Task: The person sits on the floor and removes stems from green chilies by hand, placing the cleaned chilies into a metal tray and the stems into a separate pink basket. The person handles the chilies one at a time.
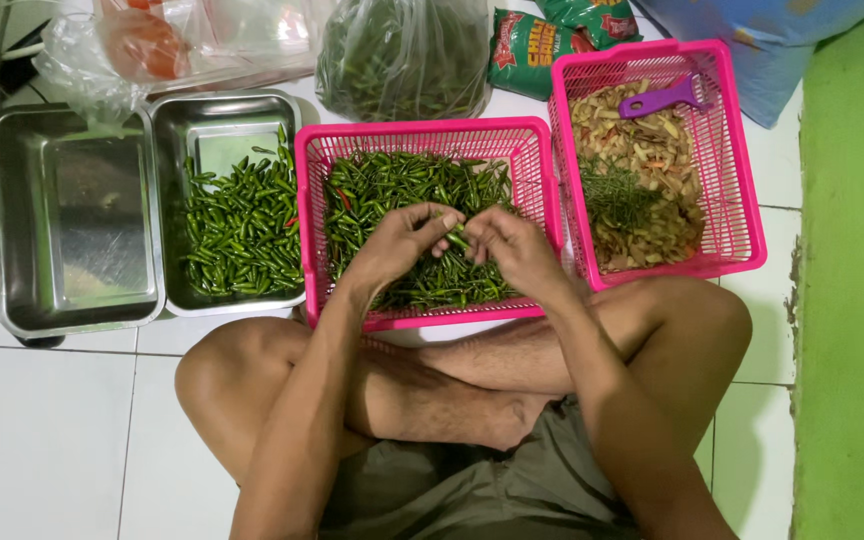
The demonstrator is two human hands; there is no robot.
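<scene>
**Sorting green chilies on the kitchen floor**

So the person sits cross-legged on white floor tiles, with both hands over a pink basket that's packed with green chilies. The left hand and the right hand sit close together above the middle of the basket, fingertips nearly meeting. Both are pinched on one green chili between them, the left from one end and the right from the other. I can't tell exactly how tight the grip is; the fingers hide most of it.

Just left of the basket is a steel tray holding a pile of chilies, with a red one or two mixed in. Beside that one, further left, is a second steel tray.

On the right, touching the first basket, is a second pink basket full of pale peelings and scraps, with a purple-handled tool lying on top. Behind everything there's a clear bag of chilies, another plastic bag with something orange-red inside, and a couple of green snack packets.
</scene>
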